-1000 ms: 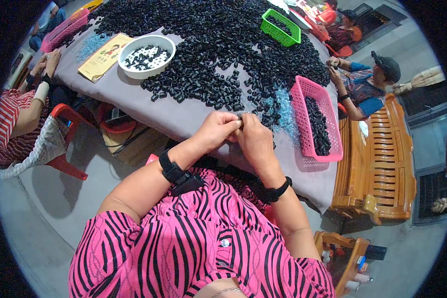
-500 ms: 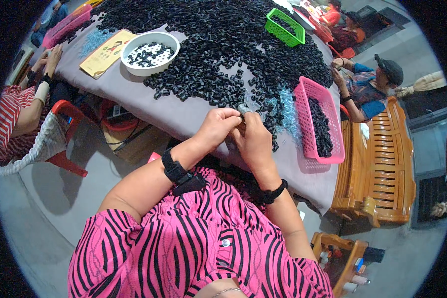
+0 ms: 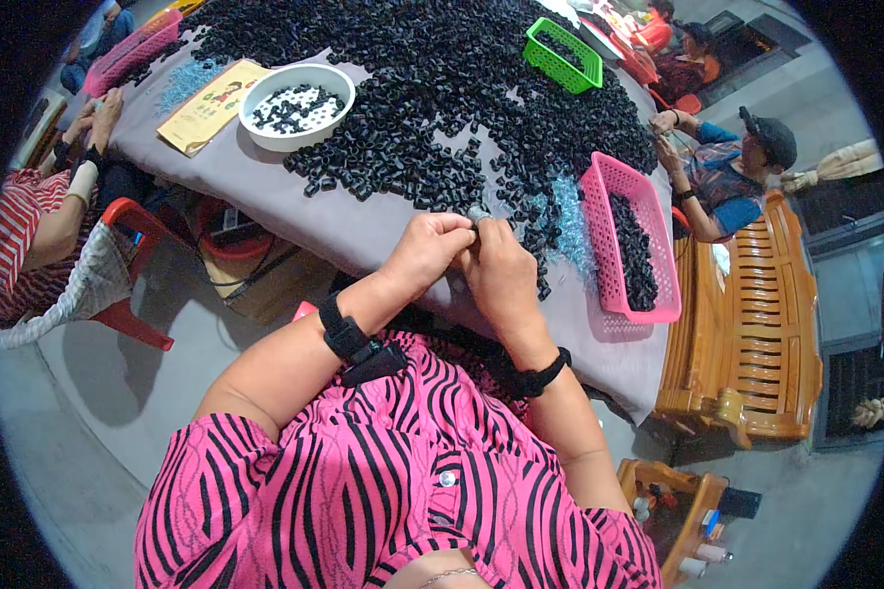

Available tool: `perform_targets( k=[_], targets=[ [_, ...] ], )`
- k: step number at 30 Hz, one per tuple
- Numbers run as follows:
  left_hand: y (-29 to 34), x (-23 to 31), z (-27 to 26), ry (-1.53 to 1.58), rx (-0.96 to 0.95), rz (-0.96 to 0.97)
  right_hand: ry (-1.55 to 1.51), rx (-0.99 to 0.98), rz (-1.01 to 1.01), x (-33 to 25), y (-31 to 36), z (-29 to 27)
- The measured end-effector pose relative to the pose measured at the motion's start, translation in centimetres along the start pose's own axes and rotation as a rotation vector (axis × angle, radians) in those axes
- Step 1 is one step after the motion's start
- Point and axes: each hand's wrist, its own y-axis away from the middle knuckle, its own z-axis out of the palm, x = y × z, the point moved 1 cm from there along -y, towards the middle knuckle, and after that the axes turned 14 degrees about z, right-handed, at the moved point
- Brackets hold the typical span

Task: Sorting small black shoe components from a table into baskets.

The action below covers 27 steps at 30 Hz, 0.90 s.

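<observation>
My left hand (image 3: 428, 250) and my right hand (image 3: 501, 265) meet over the near edge of the grey-covered table (image 3: 363, 231), fingertips pinched together. Between them sits a small dark piece, mostly covered by the fingers, so its kind cannot be made out. A greyish wrap shows on a right fingertip. Just beyond my hands spreads a wide heap of small black ring-like pieces (image 3: 413, 118). To the right of my right hand, clear bluish plastic scraps (image 3: 568, 221) lie beside a pink basket (image 3: 599, 236) holding many black pieces (image 3: 634, 255).
A white round basin (image 3: 344, 108) with black pieces stands beside a yellow booklet (image 3: 192, 128). Farther back is a green basket (image 3: 550, 69). People sit at the table's left and right. A wooden bench (image 3: 746, 324) stands at right, a red chair (image 3: 147, 324) at left.
Both hands stay together at nearly the same spot. The right hand and wrist have shifted and turned slightly; the fingers remain pinched.
</observation>
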Motion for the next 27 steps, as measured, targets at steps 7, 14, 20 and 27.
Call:
perform_targets(
  k=[7,14,20,27],
  targets=[
    [-0.2,0.3,0.1,0.019,-0.095,-0.167,0.046,0.023,-0.072,1.1,-0.6,-0.8],
    [-0.1,-0.1,0.0,-0.035,-0.100,-0.099,0.043,-0.031,-0.077,1.0,-0.5,-1.0],
    [-0.1,-0.2,-0.1,-0.140,-0.163,-0.026,0.062,-0.044,-0.095,1.2,-0.4,-0.9],
    [-0.3,-0.1,0.3,-0.148,-0.214,-0.099,0.027,-0.026,-0.041,1.5,0.1,-1.3]
  ],
)
